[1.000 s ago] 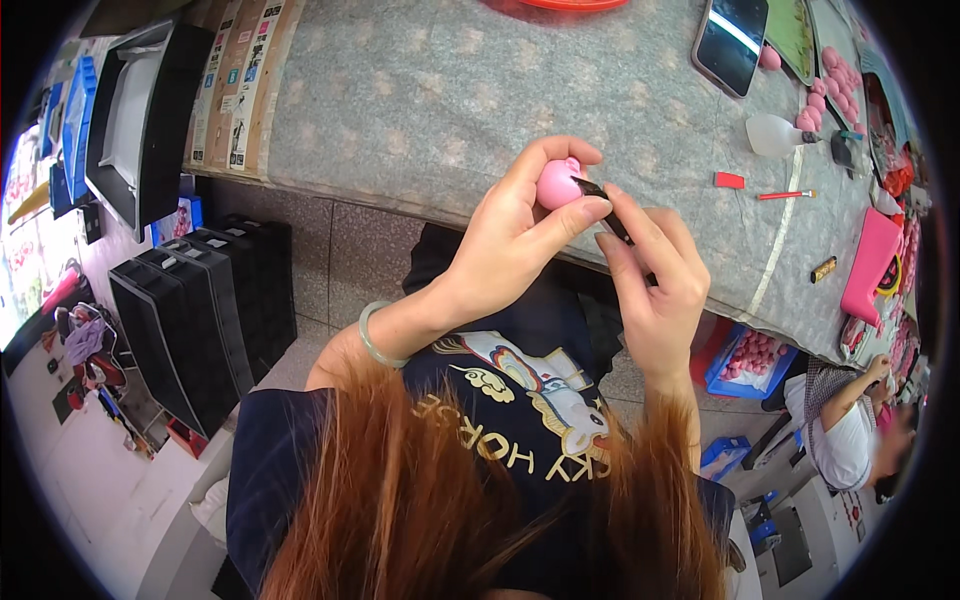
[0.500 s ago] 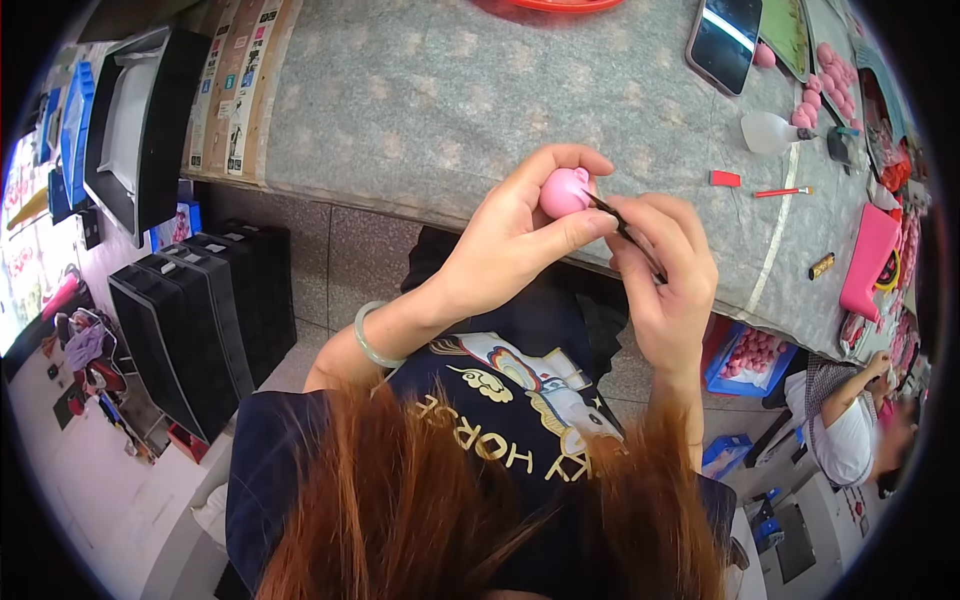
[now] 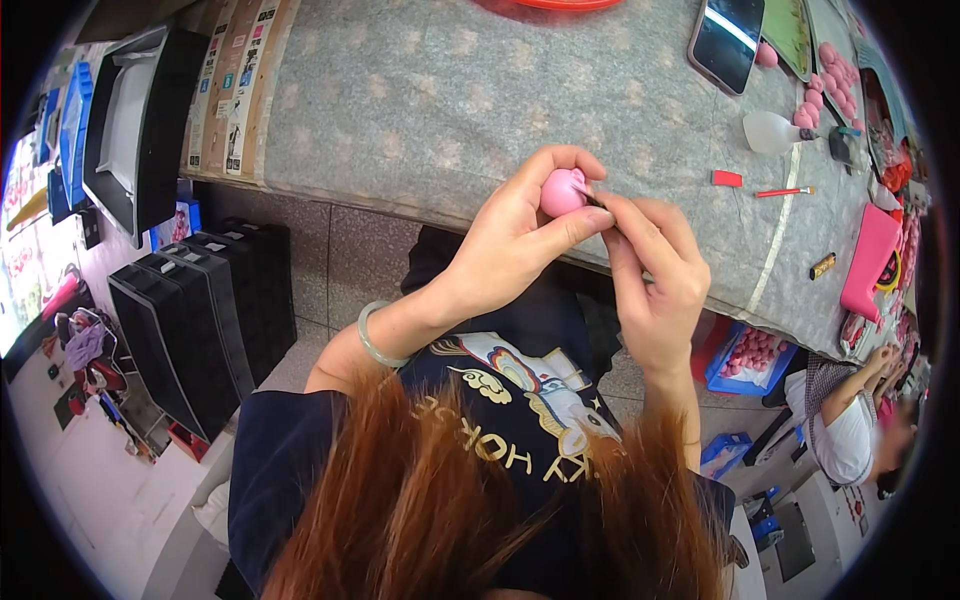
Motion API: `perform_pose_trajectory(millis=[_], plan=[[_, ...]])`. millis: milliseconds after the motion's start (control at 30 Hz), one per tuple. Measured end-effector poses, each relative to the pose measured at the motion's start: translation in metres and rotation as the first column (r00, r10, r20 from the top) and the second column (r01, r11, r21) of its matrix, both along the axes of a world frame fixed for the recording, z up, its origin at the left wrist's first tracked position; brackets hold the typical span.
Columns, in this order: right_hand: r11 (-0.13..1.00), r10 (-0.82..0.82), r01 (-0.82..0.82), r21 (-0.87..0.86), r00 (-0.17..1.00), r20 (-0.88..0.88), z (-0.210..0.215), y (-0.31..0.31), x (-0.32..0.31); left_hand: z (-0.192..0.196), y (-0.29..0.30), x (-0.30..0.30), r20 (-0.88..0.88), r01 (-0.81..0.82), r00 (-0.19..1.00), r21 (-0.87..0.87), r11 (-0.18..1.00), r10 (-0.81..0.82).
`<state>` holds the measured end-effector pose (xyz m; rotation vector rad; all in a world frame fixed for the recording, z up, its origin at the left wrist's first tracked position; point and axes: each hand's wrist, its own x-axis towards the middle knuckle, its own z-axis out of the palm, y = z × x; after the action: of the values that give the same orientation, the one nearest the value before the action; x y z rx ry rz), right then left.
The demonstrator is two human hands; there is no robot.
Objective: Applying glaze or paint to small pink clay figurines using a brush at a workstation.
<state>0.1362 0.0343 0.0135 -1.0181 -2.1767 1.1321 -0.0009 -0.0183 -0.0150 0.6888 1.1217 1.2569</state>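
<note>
My left hand (image 3: 495,245) is closed round a small, round pink figure (image 3: 561,196) with little bumps on its top, held above the table's front edge. Against the figure's right side my right hand (image 3: 662,275) pinches a thin dark tool (image 3: 597,203) between thumb and fingers. Only a short dark piece of the tool shows near the fingertips; the rest is hidden by the fingers. My left thumb lies close to the right fingertips, under the figure.
A grey cloth covers the table (image 3: 420,110). To the right are a phone (image 3: 726,45), a squeeze bottle (image 3: 768,132), a red-handled brush (image 3: 785,192), a red block (image 3: 727,178) and pink balls (image 3: 838,80). Black cases (image 3: 200,310) stand at left.
My right fingers have shifted up and left along the dark tool, closer to the figure, and hide more of it. The left hand has barely moved.
</note>
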Motion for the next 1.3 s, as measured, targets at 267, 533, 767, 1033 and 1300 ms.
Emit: perform_pose_trajectory(millis=[267, 533, 767, 1033, 1300], plan=[[0.995, -0.009, 0.007, -0.097, 1.0, -0.02, 0.0017, 0.0016, 0.0007, 0.0013, -0.0015, -0.002, 0.028, 0.019, 0.999, 0.001, 1.0, -0.019], [0.998, 0.016, -0.017, -0.064, 0.999, -0.028, -0.0011, 0.0015, 0.0011, -0.0013, -0.0013, -0.0031, 0.038, 0.017, 0.999, 0.006, 1.0, -0.017], [0.995, -0.058, 0.056, -0.082, 0.998, -0.024, 0.0009, -0.0017, 0.0007, 0.0049, 0.0008, -0.0054, 0.17, -0.04, 0.984, -0.069, 0.997, 0.051], [0.998, 0.037, -0.038, -0.042, 0.999, -0.016, 0.0046, 0.0011, 0.0036, 0.0011, -0.0006, -0.0052, 0.136, -0.008, 0.991, -0.005, 1.0, 0.009], [1.0, -0.007, 0.006, 0.014, 1.0, 0.028, -0.0007, -0.003, -0.0005, -0.0006, 0.0001, -0.0047, 0.046, -0.02, 0.999, 0.001, 1.0, 0.02]])
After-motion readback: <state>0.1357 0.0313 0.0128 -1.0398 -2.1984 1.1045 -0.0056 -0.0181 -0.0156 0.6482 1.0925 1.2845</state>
